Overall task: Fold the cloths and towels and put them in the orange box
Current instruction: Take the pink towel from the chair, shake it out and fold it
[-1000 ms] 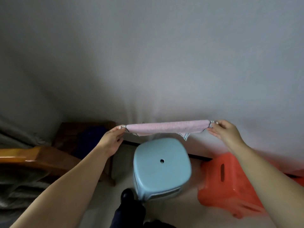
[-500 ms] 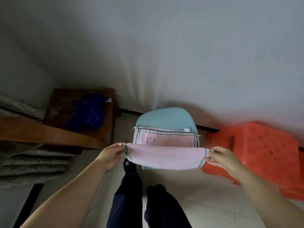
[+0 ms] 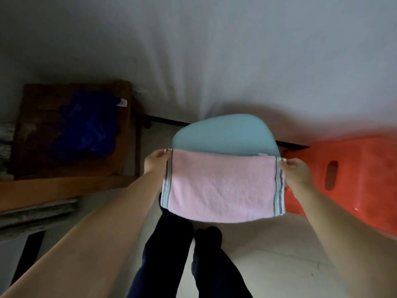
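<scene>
A pink towel point(image 3: 221, 186) with striped ends lies folded in half across the near part of a light blue stool point(image 3: 223, 134), its fold hanging over the stool's front edge. My left hand point(image 3: 155, 163) pinches the towel's far left corner. My right hand point(image 3: 295, 172) pinches the far right corner. An orange plastic box point(image 3: 352, 173) with a slot handle stands right of the stool, touching it. A crumpled dark blue cloth point(image 3: 86, 125) lies on a wooden stool at the left.
The brown wooden stool point(image 3: 38, 134) stands at the left against the grey wall point(image 3: 214, 61). A wooden beam point(image 3: 53, 190) and stacked grey slabs point(image 3: 36, 214) lie below it. My dark-trousered legs point(image 3: 189, 265) stand on the pale floor in front of the blue stool.
The towel, first stretched taut in the air, came down onto the blue stool and its near half was brought over the far half. My view tilted downward.
</scene>
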Motion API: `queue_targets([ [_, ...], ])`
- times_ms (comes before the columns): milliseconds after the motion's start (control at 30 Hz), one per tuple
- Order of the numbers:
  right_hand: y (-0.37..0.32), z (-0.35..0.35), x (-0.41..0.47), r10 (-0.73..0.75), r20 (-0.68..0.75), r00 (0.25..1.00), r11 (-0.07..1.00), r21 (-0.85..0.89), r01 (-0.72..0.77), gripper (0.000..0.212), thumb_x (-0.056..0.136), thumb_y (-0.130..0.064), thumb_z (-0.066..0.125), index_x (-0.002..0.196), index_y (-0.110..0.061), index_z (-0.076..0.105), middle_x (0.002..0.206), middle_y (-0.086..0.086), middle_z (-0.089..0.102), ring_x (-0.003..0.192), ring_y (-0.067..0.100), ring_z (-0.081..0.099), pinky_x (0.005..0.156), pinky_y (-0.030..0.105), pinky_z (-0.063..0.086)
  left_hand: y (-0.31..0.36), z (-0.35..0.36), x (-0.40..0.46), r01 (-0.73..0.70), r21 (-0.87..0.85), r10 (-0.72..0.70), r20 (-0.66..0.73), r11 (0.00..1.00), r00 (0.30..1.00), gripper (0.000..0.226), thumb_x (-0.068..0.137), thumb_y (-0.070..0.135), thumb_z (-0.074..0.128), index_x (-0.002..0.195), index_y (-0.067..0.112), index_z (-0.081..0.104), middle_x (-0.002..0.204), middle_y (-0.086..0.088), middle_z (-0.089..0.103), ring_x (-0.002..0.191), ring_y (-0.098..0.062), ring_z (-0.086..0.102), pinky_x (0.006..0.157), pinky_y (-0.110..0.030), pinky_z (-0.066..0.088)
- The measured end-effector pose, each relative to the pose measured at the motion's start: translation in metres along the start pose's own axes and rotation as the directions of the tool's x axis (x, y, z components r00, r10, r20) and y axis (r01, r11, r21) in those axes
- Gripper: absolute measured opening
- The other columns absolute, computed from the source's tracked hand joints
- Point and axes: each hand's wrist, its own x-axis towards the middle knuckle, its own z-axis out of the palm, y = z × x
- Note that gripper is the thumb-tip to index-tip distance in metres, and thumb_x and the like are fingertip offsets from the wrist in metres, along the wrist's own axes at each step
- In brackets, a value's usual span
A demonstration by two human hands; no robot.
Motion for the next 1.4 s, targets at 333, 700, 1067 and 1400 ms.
queue_targets([
  [333,0.03,0.011,-0.056,0.182,0.281,0.942,0.97,0.104,-0.218,0.03,0.088,-0.031,0.064,0.106,-0.009,0.057,0.09,0.006,0.06,0.088,0.022,0.056,0.073,0.028,0.039,-0.051,-0.017,-0.038,0.022,0.298,-0.096,0.234,0.954,0.968,0.048,0.089,0.044,0.058,0.122,0.011,0.048,0.113,-0.004,0.06,0.098,-0.022,0.059,0.081,-0.034,0.048],
  [700,-0.013,0.003,-0.02,0.029,0.171,0.985,0.992,0.118,-0.049,0.035,0.081,-0.033,0.063,0.102,-0.005,0.056,0.09,0.011,0.061,0.084,0.027,0.058,0.071,0.034,0.042,0.011,0.002,-0.014,-0.136,0.422,0.07,0.167,0.896,0.983,0.033,0.092,0.042,0.053,0.105,0.013,0.044,0.086,-0.002,0.053,0.088,-0.027,0.055,0.077,-0.037,0.048],
  [1067,-0.088,0.006,-0.069,-0.339,0.064,0.939,0.941,0.024,0.338,0.012,0.093,-0.015,0.051,0.101,-0.006,0.054,0.073,0.001,0.055,0.061,0.021,0.047,0.053,0.028,0.027,0.0,-0.003,-0.022,-0.16,0.438,0.097,0.163,0.885,0.982,0.032,0.098,0.039,0.038,0.077,0.016,0.042,0.071,-0.004,0.048,0.069,-0.025,0.051,0.058,-0.031,0.041],
  [1400,-0.173,0.153,-0.136,-0.458,0.372,0.807,0.865,-0.025,0.502,0.018,0.093,-0.023,0.046,0.103,-0.009,0.047,0.068,-0.002,0.044,0.067,0.021,0.047,0.059,0.03,0.03,0.006,-0.034,-0.011,0.315,-0.031,-0.293,0.289,0.949,0.911,0.062,0.095,0.061,0.027,0.108,0.016,0.067,0.101,-0.007,0.07,0.096,-0.022,0.064,0.085,-0.035,0.049],
])
